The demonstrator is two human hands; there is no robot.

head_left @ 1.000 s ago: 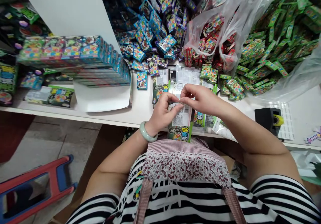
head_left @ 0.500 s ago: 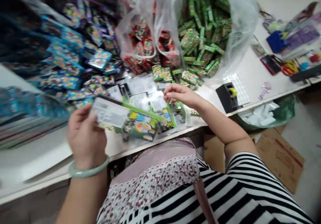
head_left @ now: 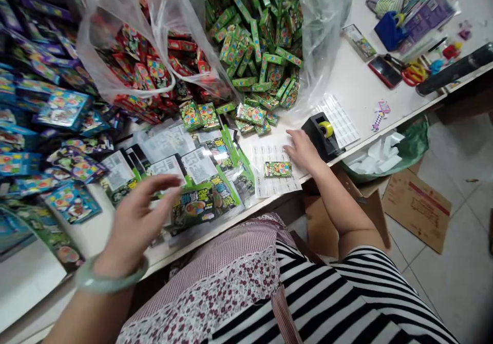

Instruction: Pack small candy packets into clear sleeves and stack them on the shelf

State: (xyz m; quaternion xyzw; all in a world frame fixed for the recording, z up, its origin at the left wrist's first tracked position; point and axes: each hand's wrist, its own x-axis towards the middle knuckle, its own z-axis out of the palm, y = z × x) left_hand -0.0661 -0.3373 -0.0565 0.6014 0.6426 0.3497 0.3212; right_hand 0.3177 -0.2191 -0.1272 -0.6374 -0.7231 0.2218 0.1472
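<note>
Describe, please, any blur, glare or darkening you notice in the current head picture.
Head view: the left hand looks soft, perhaps motion-blurred; so do the blue boxes at the far left; pale sheen shows on the clear plastic bag; the lower right corner is dark.

Packets (head_left: 199,164), black and green, white-labelled: laid overlapping. White sticker sheet (head_left: 275,187): spread flat alongside, topped by green box (head_left: 278,169).

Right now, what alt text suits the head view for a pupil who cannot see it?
A person's open left hand is near flat printed packets on a white table; the right hand is beside a tape dispenser and a label sheet bearing one small green box. Behind, plastic bags hold red boxes and green boxes, with blue boxes at left.
</note>
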